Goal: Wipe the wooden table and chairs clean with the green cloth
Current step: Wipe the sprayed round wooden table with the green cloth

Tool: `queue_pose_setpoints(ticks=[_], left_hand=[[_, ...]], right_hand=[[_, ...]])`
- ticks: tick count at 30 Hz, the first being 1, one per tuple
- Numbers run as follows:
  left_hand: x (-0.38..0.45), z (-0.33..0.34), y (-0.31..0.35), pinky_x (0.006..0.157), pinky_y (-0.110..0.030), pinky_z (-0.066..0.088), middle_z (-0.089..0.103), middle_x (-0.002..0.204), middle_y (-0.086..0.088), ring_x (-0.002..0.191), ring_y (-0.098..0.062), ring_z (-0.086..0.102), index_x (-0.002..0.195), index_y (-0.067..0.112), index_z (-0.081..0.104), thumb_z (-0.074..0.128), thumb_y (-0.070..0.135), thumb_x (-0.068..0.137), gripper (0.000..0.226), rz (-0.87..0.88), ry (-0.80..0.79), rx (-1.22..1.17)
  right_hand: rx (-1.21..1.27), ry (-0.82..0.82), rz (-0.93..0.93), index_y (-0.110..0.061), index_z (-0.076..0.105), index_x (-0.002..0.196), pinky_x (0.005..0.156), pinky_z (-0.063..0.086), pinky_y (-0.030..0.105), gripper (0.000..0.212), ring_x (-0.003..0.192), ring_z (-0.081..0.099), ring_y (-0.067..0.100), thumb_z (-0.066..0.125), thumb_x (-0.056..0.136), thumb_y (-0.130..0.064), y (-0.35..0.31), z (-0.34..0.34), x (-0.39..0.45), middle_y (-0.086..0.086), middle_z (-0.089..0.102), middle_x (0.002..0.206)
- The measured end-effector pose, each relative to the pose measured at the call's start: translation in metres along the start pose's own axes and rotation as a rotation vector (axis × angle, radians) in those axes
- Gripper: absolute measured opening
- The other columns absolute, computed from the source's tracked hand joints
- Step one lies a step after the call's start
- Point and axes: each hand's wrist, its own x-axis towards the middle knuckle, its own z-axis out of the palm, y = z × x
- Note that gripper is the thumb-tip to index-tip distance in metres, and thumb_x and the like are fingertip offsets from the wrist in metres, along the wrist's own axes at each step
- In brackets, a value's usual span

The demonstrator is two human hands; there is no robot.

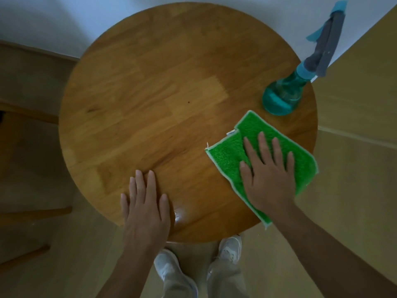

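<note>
Two hands (146,211) down on round wooden table (150,93), both flat, fingers straight, nothing clenched. Right hand (268,179) pressing flat on green cloth (232,153), palm and fingers spread over it, not pinching or bunching. Left hand resting bare on wood at lower centre of frame, near front edge, apparently bracing.

Cloth lying at lower right of tabletop, partly folded, long axis running from upper left toward lower right; lower right corner hanging just past table rim. Lying directly under right hand, well apart from left. Right hand therefore the working one; left not touching cloth.

Unwiped-looking expanse stretching to upper left of cloth: centre and far side of tabletop. Judging next stroke as sweep leftward or away from body across that area. Small dark speck (188,102) showing near centre of tabletop, in that path.

Standing in the way: teal spray bottle (281,97) upright at upper right of tabletop, just beyond cloth's far corner, near but not touching. Risk on a forward push: cloth edge catching bottle base and tipping it. Left hand also lying in line of a straight leftward sweep along front edge.

Glossy patch (182,216) at front edge beside left hand; wet or merely reflecting, cannot tell. Wooden chair parts (32,214) dimly seen at left edge of frame, not yet attended. White shoes (231,248) visible below table.
</note>
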Motion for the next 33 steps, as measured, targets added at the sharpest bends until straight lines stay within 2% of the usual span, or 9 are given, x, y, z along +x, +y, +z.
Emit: queue_pose_setpoints(ticks=[5,11,15,17,21,25,28,30,33], left_hand=[[-0.007,0.001,-0.022,0.11,-0.02,-0.02,-0.018,0.152,0.015,0.137,0.002,-0.026,0.145,0.032,-0.01,0.005,0.05,0.092,0.058,0.083,-0.003,0.013],[-0.01,-0.008,-0.05,0.113,-0.025,-0.011,-0.012,0.152,0.012,0.139,-0.002,-0.016,0.152,0.02,0.002,0.008,0.043,0.09,0.066,-0.03,0.018,-0.038],[0.001,-0.016,-0.067,0.118,-0.039,-0.002,0.002,0.162,0.0,0.147,-0.014,-0.004,0.154,0.02,0.009,0.017,0.041,0.099,0.059,-0.102,0.019,0.009],[0.01,-0.019,-0.069,0.118,-0.041,-0.001,0.003,0.162,-0.001,0.148,-0.016,-0.003,0.154,0.02,0.009,0.018,0.043,0.097,0.062,-0.111,0.029,-0.001],[0.019,-0.024,-0.076,0.119,-0.043,0.003,0.001,0.162,-0.006,0.148,-0.018,-0.001,0.154,0.012,0.003,0.031,0.038,0.1,0.066,-0.207,0.134,-0.116],[0.002,-0.017,-0.082,0.116,-0.046,0.021,0.019,0.16,-0.004,0.144,-0.025,0.023,0.154,0.019,0.003,0.033,0.045,0.099,0.068,-0.369,0.167,-0.393],[-0.006,-0.013,-0.091,0.099,-0.039,0.038,0.048,0.141,0.009,0.123,-0.018,0.048,0.149,0.033,0.03,0.034,0.042,0.1,0.05,-0.352,0.183,-0.467],[-0.006,-0.013,-0.099,0.078,-0.035,0.043,0.067,0.105,0.013,0.095,-0.013,0.057,0.12,0.032,0.062,0.04,0.038,0.1,0.03,-0.372,0.201,-0.553],[-0.007,-0.012,-0.109,0.065,-0.034,0.045,0.068,0.073,0.001,0.074,-0.015,0.06,0.081,0.025,0.07,0.049,0.03,0.099,0.028,-0.511,0.184,-0.739]], right_hand=[[0.036,0.011,0.133,-0.022,0.005,0.155,0.113,0.006,0.064,0.067,0.148,0.002,0.039,0.01,0.097,-0.056,-0.077,0.019,-0.039,0.013,0.001,0.162],[0.037,-0.07,-0.29,-0.023,0.027,0.153,0.112,0.006,0.064,0.064,0.146,0.015,0.04,0.019,0.095,-0.05,-0.183,0.032,-0.065,0.011,0.013,0.16],[0.019,-0.068,-0.502,-0.035,0.016,0.153,0.116,0.005,0.06,0.058,0.149,0.005,0.03,0.022,0.098,-0.053,-0.149,0.027,-0.042,0.0,0.006,0.163],[-0.013,-0.006,-0.423,-0.039,0.005,0.152,0.115,0.001,0.058,0.057,0.148,0.002,0.028,0.015,0.098,-0.057,-0.109,0.019,-0.009,-0.002,-0.001,0.161],[-0.013,0.022,-0.013,-0.036,-0.005,0.153,0.117,0.0,0.058,0.061,0.149,-0.005,0.029,0.003,0.096,-0.058,-0.055,-0.003,0.048,0.0,-0.006,0.163],[0.052,0.034,0.132,-0.026,-0.005,0.155,0.115,0.001,0.064,0.065,0.148,-0.01,0.036,0.004,0.097,-0.055,-0.102,0.004,0.042,0.007,-0.011,0.163],[0.008,0.021,-0.081,-0.025,-0.009,0.155,0.114,-0.003,0.064,0.067,0.147,-0.012,0.039,0.001,0.096,-0.056,-0.158,0.019,0.01,0.01,-0.014,0.162],[0.009,0.008,-0.278,-0.026,-0.002,0.156,0.112,-0.006,0.064,0.066,0.147,-0.009,0.039,0.006,0.097,-0.055,-0.189,0.028,-0.019,0.011,-0.008,0.162],[0.01,-0.088,-0.494,-0.029,0.005,0.156,0.111,-0.01,0.063,0.064,0.148,-0.007,0.038,0.021,0.098,-0.053,-0.225,0.039,-0.056,0.009,-0.006,0.163]])
